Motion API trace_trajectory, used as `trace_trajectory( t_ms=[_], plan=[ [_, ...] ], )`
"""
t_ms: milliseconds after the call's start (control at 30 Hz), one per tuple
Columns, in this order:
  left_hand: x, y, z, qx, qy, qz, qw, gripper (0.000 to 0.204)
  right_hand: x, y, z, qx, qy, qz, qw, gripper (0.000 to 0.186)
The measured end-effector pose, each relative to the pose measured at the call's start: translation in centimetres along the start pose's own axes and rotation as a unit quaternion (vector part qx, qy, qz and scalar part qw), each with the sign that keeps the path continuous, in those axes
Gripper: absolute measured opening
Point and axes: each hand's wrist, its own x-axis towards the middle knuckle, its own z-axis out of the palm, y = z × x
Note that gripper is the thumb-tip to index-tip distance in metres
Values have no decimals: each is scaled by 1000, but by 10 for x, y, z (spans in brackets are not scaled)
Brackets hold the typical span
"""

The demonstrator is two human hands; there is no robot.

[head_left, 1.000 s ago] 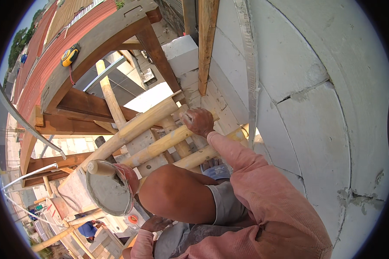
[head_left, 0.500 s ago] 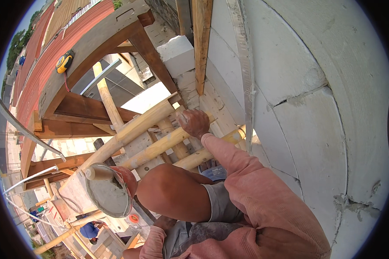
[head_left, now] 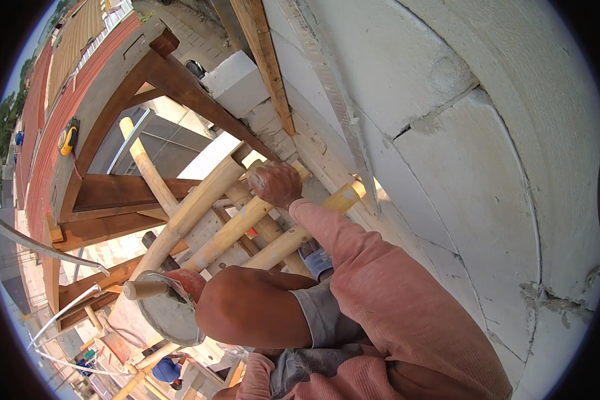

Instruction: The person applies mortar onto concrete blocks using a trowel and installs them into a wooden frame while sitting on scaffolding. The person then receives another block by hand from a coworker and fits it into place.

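My right hand [head_left: 273,183], on the end of my pink-sleeved arm, has its fingers curled over a yellow bamboo pole [head_left: 222,248] in the scaffold below me. My left hand [head_left: 268,352] is mostly hidden beneath my bent bare knee, near grey fabric, so its fingers are unreadable. A mortar bucket [head_left: 165,314], with a round pale handle [head_left: 142,290] across its mouth, stands left of the knee. My blue sandal [head_left: 319,260] rests among the poles. Alongside my right arm, a metal straightedge [head_left: 343,120] lies along the pale block wall [head_left: 460,193].
A yellow tape measure [head_left: 68,137] sits on the weathered timber arch [head_left: 87,107] at left. A loose white block [head_left: 232,87] is beside an upright board [head_left: 267,60]. A co-worker in blue [head_left: 167,370] is far below, near lower scaffold poles. Metal roofs lie beyond.
The view has tilted and shifted, with the straightedge now slanting more steeply. My right hand appears further left in the picture, still at the pole. My left hand has slipped further behind the knee.
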Motion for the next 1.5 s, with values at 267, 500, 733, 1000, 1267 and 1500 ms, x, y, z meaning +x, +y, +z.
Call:
trace_trajectory(
  t_ms=[267, 500, 733, 1000, 1267, 1500],
  plan=[
    [4, 8, -2, -14, 0, 8, 1000, 38, -2, -3, 5, -3, 34, -48, 998, 33],
    [3, 14, -3, -36, 8, 51, 998, 38, 2, -5, -3, -12, 9, -41, 999, 34],
    [-25, 57, -25, -18, 36, 46, 998, 35, 5, -11, 9, -62, -21, -24, 998, 37],
    [-26, 77, -23, 85, 260, 48, 961, 39, 33, -163, -57, 357, -41, -159, 919, 36],
    [-33, 99, -49, 138, 465, 47, 873, 29, -9, -375, -100, -101, -208, -732, 640, 27],
    [-50, 115, -75, 72, 535, 80, 838, 18, -20, -433, -84, -421, -286, -727, 461, 12]
  ],
)
